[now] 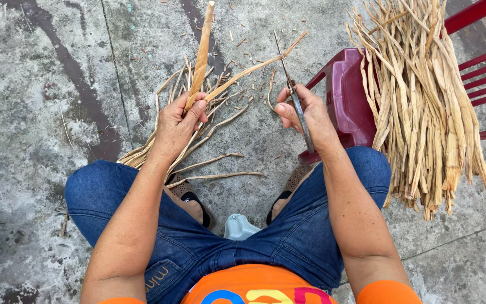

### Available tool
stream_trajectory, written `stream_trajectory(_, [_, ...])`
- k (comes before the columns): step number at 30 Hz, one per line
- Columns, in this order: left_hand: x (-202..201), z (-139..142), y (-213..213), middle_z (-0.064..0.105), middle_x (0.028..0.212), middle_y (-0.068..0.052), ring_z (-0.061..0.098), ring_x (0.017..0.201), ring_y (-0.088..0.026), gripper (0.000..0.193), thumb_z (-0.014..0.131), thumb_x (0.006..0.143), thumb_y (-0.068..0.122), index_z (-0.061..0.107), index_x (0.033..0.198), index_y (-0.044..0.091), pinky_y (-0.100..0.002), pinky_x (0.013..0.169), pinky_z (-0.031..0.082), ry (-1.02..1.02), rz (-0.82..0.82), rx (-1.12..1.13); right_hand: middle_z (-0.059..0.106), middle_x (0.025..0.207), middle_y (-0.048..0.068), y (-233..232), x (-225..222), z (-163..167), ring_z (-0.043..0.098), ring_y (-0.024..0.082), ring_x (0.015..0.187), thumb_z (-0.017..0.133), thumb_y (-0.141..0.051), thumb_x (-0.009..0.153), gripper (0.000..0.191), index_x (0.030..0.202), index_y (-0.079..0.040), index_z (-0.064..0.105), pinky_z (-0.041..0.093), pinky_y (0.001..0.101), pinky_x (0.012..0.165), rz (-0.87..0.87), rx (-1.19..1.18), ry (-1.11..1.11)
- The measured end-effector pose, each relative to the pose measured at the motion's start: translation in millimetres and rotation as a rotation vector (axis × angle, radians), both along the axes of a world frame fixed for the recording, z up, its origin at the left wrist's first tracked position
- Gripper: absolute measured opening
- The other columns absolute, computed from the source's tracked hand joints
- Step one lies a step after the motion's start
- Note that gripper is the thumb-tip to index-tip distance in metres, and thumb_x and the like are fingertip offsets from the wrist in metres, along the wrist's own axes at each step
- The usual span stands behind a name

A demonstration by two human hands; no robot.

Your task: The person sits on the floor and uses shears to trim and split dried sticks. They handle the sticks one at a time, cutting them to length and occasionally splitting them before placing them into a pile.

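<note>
Dried stalk (201, 59) held up over the concrete floor (40, 101), long axis near vertical in the head view, top end pointing away from the person, leaning slightly right, lower end in the left hand (176, 125). Left hand closed around stalk base, thumb pressed on it. One thin peeled strip (254, 68) branches off from the grip and runs up-right on a diagonal, tip meeting the blade.

Right hand (305, 115) fisted on a knife (292, 93): one knife, thin blade, tip pointing away and slightly left, handle end sticking out below the wrist. Blade touches the strip near its far end.

Scrap strips (209, 163) lie loose on the floor under the left hand, fanned toward lower left and right; too many and overlapping to count. Small chips scattered further out.

One dark red plastic chair (347, 101) just right of the right hand, acting as holder: one big bundle of dried stalks (423, 107) lies across it, long axis roughly vertical in frame, ends hanging past the seat edge toward the person. Stalk count in bundle cannot tell.

Person sits, blue jeans, two sandals visible between the knees.
</note>
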State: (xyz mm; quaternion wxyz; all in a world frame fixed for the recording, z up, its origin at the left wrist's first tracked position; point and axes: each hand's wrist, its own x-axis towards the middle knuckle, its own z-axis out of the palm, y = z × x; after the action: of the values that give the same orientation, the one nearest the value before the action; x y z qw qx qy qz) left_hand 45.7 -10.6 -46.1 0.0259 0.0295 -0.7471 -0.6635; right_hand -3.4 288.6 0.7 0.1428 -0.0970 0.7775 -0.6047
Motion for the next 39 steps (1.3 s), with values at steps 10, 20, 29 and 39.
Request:
stream_trajectory(10, [1.2,4.3,-0.8,0.068,0.075,0.003,0.057,0.062,-0.001,0.027,0.063,0.104,0.025,0.070,0.124,0.008,-0.018,0.054,0.046,-0.041,0.013,-0.065,0.063,0.069,-0.003,-2.5,0.4,-5.9,0.053,0.003,0.057,0.076,-0.031,0.094,0.027,0.108,-0.012,0.063,0.036,0.0183,0.049,-0.035,-0.093,-0.003])
stream_trajectory(20, [9.9,17.4,10.3,0.067,0.068,-0.002,0.061,0.060,-0.011,0.022,0.064,0.102,0.029,0.072,0.113,0.011,-0.031,0.058,0.050,-0.017,-0.119,-0.451,0.066,0.086,0.000,-2.3,3.8,-2.1,0.064,0.010,0.083,0.084,-0.040,0.082,0.048,0.112,-0.010,0.062,0.052,0.0267,0.074,0.056,0.181,0.111])
stream_trajectory(29, [11.6,22.1,10.0,0.068,0.069,-0.005,0.068,0.065,-0.020,0.021,0.062,0.101,0.030,0.068,0.103,0.010,-0.039,0.062,0.052,-0.002,-0.223,-0.519,0.061,0.075,-0.003,-7.4,4.0,-0.6,0.058,0.006,0.068,0.083,-0.035,0.086,0.036,0.103,-0.009,0.064,0.047,0.0230,0.061,0.051,0.109,0.034])
stream_trajectory(39, [6.5,8.2,1.7,0.063,0.078,-0.009,0.060,0.069,-0.021,0.024,0.063,0.102,0.028,0.069,0.113,0.007,-0.037,0.061,0.047,0.115,-0.052,-0.447,0.062,0.062,0.001,-12.4,3.3,-7.7,0.054,0.005,0.051,0.080,-0.030,0.089,0.028,0.100,-0.009,0.066,0.039,0.0196,0.045,-0.046,-0.018,-0.060])
